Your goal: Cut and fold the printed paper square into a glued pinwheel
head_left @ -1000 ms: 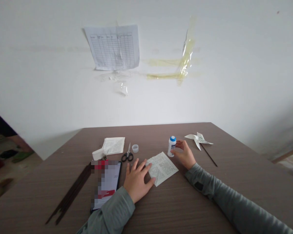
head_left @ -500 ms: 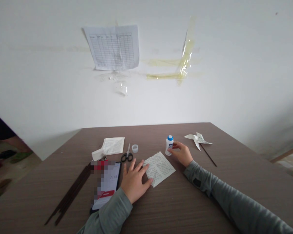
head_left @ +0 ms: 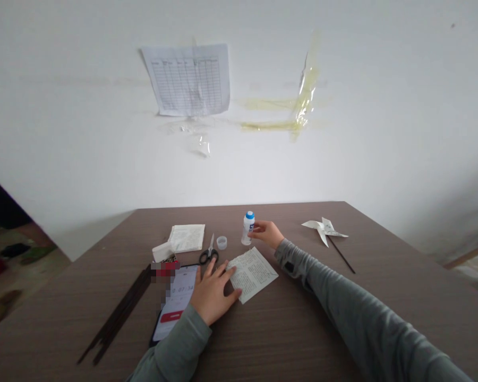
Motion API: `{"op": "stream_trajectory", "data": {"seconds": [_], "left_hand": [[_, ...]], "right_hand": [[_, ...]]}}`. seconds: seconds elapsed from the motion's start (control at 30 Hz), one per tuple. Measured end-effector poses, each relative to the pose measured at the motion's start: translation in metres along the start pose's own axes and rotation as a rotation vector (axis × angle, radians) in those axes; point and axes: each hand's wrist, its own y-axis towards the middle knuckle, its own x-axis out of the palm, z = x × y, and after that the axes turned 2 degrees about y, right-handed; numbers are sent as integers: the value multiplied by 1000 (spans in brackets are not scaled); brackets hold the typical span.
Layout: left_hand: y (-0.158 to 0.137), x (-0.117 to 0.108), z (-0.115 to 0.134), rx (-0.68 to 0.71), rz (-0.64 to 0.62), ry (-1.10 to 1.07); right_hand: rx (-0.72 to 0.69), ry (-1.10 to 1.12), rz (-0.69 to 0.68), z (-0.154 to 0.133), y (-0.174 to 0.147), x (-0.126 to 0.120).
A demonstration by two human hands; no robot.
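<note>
My right hand (head_left: pixel 267 233) is closed on a small white glue bottle (head_left: pixel 247 229) with a blue top, held upright beyond the paper. Fingers spread, my left hand (head_left: pixel 214 292) rests with its fingertips on the left edge of a square of printed paper (head_left: pixel 253 275). A pair of scissors (head_left: pixel 209 253) with black handles lies just past the left fingertips. Beside the scissors stands a small clear cap (head_left: pixel 222 243). A phone (head_left: pixel 179 302) showing a timer lies by the left wrist, partly covered by that arm.
A paper pinwheel (head_left: pixel 324 231) on a dark stick lies at the right. Left of the phone is a bundle of dark sticks (head_left: pixel 117 313). Behind it are a small open box (head_left: pixel 165 257) and a stack of paper squares (head_left: pixel 187 237). The wall (head_left: pixel 239 175) bounds the table's far edge.
My right hand has carried the glue bottle to the left, nearer the clear cap. The printed paper and my left hand have shifted slightly left.
</note>
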Motion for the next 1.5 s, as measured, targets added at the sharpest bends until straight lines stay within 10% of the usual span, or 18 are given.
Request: {"op": "stream_trajectory", "data": {"seconds": [0.67,0.97,1.5], "left_hand": [[4,8,-12,19,14,-5],[4,9,-9,12,50,-15],[19,32,17,75,161,-30]], "right_hand": [[74,-38,-52,15,20,53],[62,-113,-54,-1,8,18],[-129,-469,-243,-24,-106,-41]]}}
